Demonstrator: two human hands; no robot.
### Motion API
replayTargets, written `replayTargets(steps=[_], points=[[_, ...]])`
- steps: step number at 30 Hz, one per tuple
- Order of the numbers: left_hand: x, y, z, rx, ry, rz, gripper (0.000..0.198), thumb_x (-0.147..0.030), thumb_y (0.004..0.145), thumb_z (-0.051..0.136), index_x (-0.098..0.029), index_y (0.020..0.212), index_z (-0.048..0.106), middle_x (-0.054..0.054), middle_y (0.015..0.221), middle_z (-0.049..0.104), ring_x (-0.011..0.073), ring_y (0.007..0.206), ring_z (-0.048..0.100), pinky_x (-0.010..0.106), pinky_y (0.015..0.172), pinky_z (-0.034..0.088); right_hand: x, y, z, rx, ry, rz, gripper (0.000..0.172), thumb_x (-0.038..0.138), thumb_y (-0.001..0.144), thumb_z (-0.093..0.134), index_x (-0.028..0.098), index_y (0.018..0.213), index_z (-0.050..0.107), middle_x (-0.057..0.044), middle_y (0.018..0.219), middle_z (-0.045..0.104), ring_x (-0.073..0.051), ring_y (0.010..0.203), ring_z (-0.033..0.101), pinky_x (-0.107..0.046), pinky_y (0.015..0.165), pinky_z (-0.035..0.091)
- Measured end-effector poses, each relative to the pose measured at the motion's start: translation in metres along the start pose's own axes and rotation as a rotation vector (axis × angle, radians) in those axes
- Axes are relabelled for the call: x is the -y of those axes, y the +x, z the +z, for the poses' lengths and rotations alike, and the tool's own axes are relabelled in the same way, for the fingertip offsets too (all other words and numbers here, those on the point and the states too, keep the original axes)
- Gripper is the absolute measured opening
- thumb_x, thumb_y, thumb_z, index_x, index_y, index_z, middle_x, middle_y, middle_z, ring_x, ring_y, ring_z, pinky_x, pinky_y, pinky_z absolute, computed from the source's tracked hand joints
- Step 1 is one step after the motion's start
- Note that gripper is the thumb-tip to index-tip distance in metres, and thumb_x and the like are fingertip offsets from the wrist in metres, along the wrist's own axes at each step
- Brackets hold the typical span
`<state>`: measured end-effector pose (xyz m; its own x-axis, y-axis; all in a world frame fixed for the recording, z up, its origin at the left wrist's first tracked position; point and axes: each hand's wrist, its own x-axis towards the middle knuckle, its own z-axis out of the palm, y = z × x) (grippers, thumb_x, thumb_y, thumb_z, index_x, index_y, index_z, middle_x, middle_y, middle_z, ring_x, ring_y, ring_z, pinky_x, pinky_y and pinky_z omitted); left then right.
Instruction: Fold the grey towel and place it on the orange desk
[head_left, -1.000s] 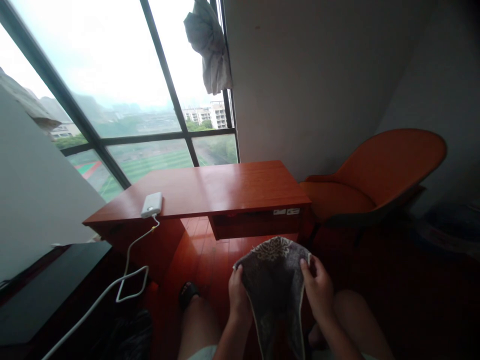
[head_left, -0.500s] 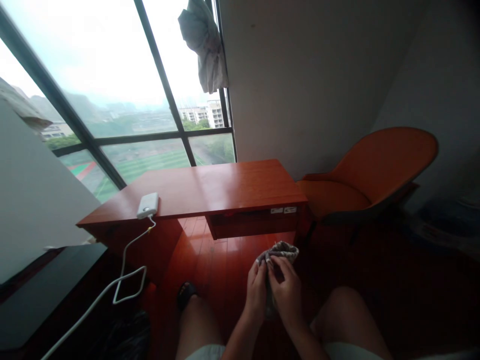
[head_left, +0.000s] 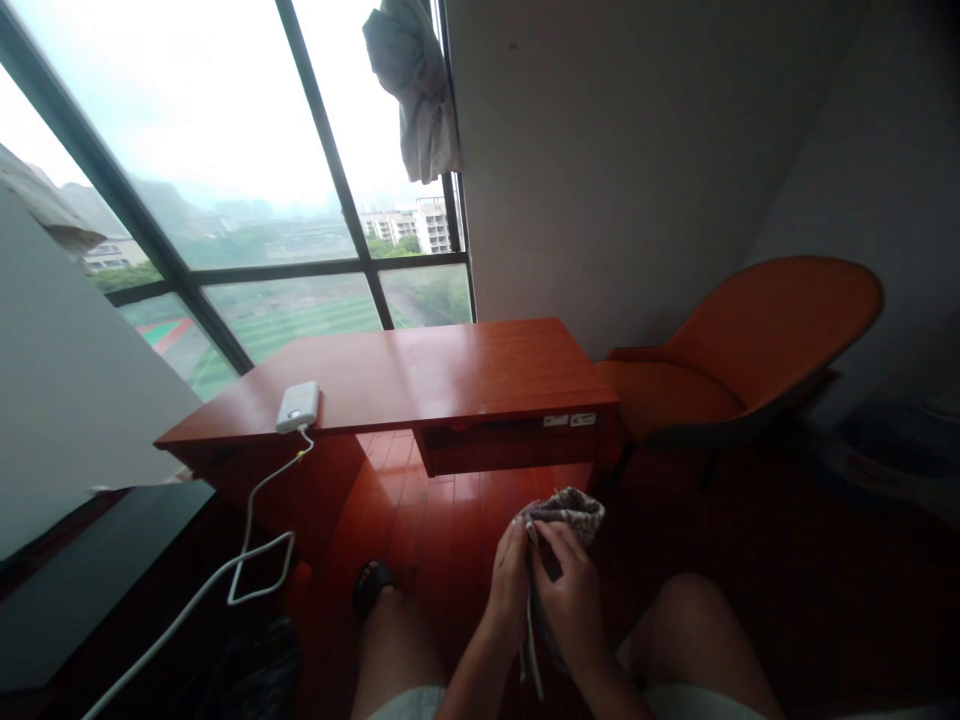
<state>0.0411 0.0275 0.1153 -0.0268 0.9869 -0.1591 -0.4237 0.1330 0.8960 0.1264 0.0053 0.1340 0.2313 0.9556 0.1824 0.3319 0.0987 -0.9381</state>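
Between my knees, a small patterned cloth drawstring pouch (head_left: 583, 510) is held up in front of the wooden floor. My left hand (head_left: 508, 580) pinches its edge from the left, fingers closed. Close against it, my right hand (head_left: 571, 590) is closed on the same edge, thumb and fingertips meeting near the left fingertips. Two pale ends of a cord (head_left: 531, 650) dangle below the hands. Much of the pouch is behind the hands, and its lower part is dark and hard to make out.
A reddish wooden desk (head_left: 450, 370) stands ahead under the window. On its left lies a white power bank (head_left: 298, 405) with a white cable (head_left: 180, 620) trailing down. An orange chair (head_left: 780, 330) is at the right. A dark plastic bag (head_left: 259, 665) is low on the left.
Two cord ends now hang below my hands where none showed clearly before. The pouch's top has shifted slightly right and down; both hands keep their pinch.
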Motion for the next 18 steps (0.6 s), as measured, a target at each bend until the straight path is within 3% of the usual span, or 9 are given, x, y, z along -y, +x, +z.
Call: replayTargets(steps=[6,10,15,18], points=[[-0.011,-0.005,0.007,0.054,-0.100,-0.022,0.048,-0.054,0.083,0.064,-0.017,0.113,0.073,0.011,0.126,0.070,0.0267,0.123,0.059,0.039,0.112,0.039,0.005,-0.004,-0.001,0.024,-0.005,-0.005,0.031,0.031,0.085,0.052,0.023,0.111,0.067,-0.010,0.116,0.070,-0.023,0.111,0.064,-0.039,0.103,0.049],[-0.013,-0.007,0.006,0.124,-0.063,-0.017,0.043,-0.051,0.083,0.067,-0.017,0.110,0.072,0.010,0.119,0.073,0.0256,0.114,0.064,0.037,0.104,0.045,0.013,-0.004,-0.005,0.151,0.007,-0.048,0.034,0.025,0.087,0.044,0.023,0.115,0.063,-0.008,0.116,0.066,-0.020,0.113,0.061,-0.037,0.104,0.048],[-0.019,-0.002,-0.009,0.122,-0.008,-0.055,0.036,-0.045,0.079,0.073,-0.016,0.100,0.073,0.008,0.099,0.077,0.0232,0.093,0.069,0.032,0.086,0.052,0.013,0.000,-0.026,0.311,-0.001,-0.042,0.033,0.026,0.087,0.045,0.023,0.112,0.065,-0.008,0.117,0.068,-0.019,0.115,0.061,-0.036,0.107,0.047],[-0.028,0.002,-0.021,0.110,0.016,-0.091,0.035,-0.046,0.078,0.073,-0.017,0.097,0.074,0.007,0.094,0.076,0.0208,0.086,0.068,0.029,0.081,0.051,0.002,0.007,-0.047,0.246,-0.050,-0.042,0.030,0.030,0.088,0.046,0.024,0.110,0.066,-0.008,0.118,0.069,-0.019,0.115,0.062,-0.037,0.108,0.047]])
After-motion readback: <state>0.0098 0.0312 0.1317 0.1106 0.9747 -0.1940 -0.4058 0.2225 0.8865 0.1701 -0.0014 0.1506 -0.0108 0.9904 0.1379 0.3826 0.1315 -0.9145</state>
